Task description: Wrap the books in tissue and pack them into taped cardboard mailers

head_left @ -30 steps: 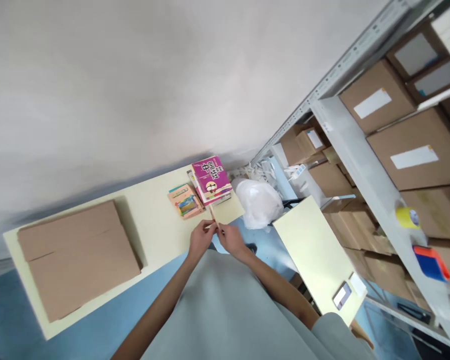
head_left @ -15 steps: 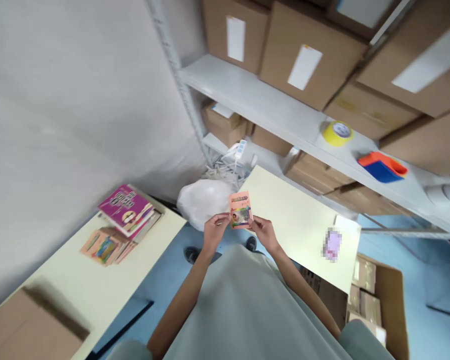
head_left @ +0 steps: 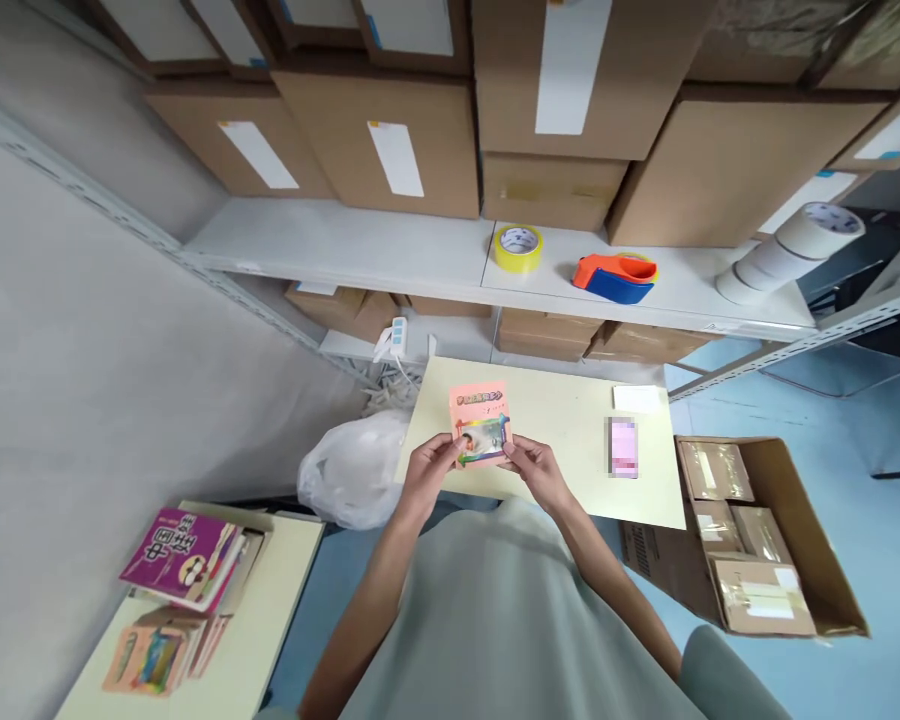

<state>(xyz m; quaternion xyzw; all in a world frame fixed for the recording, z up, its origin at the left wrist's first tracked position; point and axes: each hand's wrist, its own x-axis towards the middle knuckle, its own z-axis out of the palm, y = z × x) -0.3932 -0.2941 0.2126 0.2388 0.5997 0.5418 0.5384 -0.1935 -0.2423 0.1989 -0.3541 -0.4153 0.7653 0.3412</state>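
Observation:
A thin pink booklet (head_left: 481, 410) with a picture and printed characters on its cover is held up in front of me. My left hand (head_left: 429, 470) pinches its lower left edge, thumb on the cover. At the lower right edge, my right hand (head_left: 538, 468) grips it the same way. Both hands hover over the near edge of a pale yellow table (head_left: 555, 400). On that table lie a pixelated pink-purple item (head_left: 623, 447) and a white flat piece (head_left: 637, 399).
A second table (head_left: 262, 630) at lower left bears purple books (head_left: 180, 550) and a stack of pink booklets (head_left: 150, 655). A shelf (head_left: 420, 245) ahead holds cartons, yellow tape (head_left: 517, 248) and a tape dispenser (head_left: 615, 278). An open carton (head_left: 832, 590) stands at right, a white bag (head_left: 352, 470) at left.
My view has turned to the right, toward the shelf and its table. The booklet, still in both hands, is now in front of that table and looks larger.

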